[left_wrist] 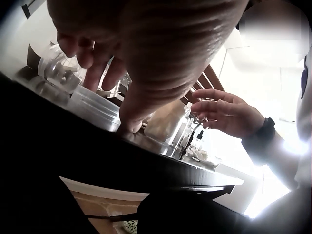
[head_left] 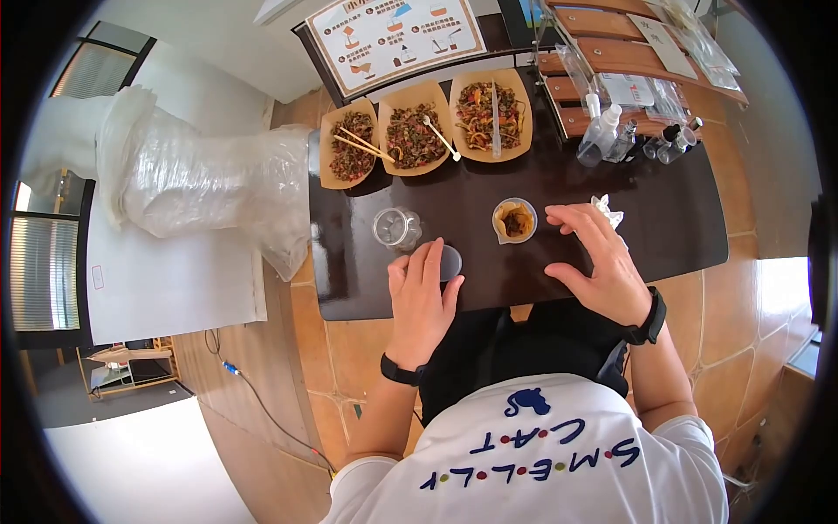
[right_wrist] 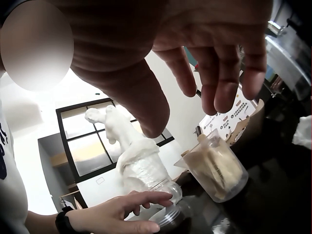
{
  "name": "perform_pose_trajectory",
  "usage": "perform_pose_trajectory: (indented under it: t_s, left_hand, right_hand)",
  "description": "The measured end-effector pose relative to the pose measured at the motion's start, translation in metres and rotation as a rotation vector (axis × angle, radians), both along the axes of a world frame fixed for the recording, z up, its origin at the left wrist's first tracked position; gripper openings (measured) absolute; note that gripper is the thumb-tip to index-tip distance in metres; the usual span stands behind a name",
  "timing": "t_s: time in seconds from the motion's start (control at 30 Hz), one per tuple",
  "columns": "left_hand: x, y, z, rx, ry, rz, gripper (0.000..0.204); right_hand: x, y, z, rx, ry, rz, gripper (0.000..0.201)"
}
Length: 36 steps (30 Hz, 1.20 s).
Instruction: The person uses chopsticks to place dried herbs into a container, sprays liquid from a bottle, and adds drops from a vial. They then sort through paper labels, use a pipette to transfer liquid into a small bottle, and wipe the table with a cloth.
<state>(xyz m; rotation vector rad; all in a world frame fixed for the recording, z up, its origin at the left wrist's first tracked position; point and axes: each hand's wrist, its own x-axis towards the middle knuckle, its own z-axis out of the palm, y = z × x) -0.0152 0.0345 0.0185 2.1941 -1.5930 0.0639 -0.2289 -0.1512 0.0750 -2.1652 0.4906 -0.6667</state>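
My left hand (head_left: 422, 297) spans a round, shallow lid (head_left: 449, 263) on the dark table, its thumb by the near edge and its fingers on the far side. In the left wrist view the lid (left_wrist: 95, 109) looks translucent, with ridged sides. Left of that hand stands a clear glass jar (head_left: 397, 228). My right hand (head_left: 602, 262) hovers to the right of a small spouted plastic cup (head_left: 499, 234), fingers spread and holding nothing. Pale brown paper (right_wrist: 214, 168) lines this cup, with dark brown bits inside.
Three paper trays (head_left: 413, 166) of dried plant mix stand at the back, with chopsticks and small utensils. Small bottles (head_left: 602, 135) sit by a wooden rack at back right. Crumpled white tissue (head_left: 607, 211) lies beyond my right hand. A printed board (head_left: 393, 39) rises behind the trays.
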Motion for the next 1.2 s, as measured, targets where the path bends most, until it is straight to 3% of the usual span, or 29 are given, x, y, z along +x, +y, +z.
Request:
perform_pose_trajectory:
  t_s: [0.23, 0.3, 0.47, 0.57, 0.8, 1.2]
  left_hand:
    - [-0.010, -0.006, 0.006, -0.111, 0.005, 0.034, 0.067]
    - [-0.016, -0.014, 0.013, -0.227, 0.132, -0.023, 0.066]
    - [-0.019, -0.045, 0.025, -0.268, 0.214, -0.151, 0.063]
    - [-0.024, -0.061, 0.028, -0.292, 0.237, -0.209, 0.058]
    - [-0.026, -0.068, 0.021, -0.272, 0.248, -0.222, 0.045]
    - [-0.028, -0.065, 0.015, -0.281, 0.227, -0.240, 0.039]
  right_hand:
    - [0.005, -0.001, -0.002, 0.016, -0.015, -0.031, 0.058]
    - [0.011, -0.005, -0.003, -0.041, 0.000, -0.019, 0.055]
    - [0.027, -0.019, -0.003, -0.231, -0.053, -0.014, 0.029]
    - [0.031, -0.019, -0.007, -0.240, -0.024, 0.022, 0.024]
    - [0.036, -0.014, -0.019, -0.318, 0.018, 0.055, 0.021]
    - [0.032, -0.009, -0.022, -0.224, 0.011, 0.017, 0.014]
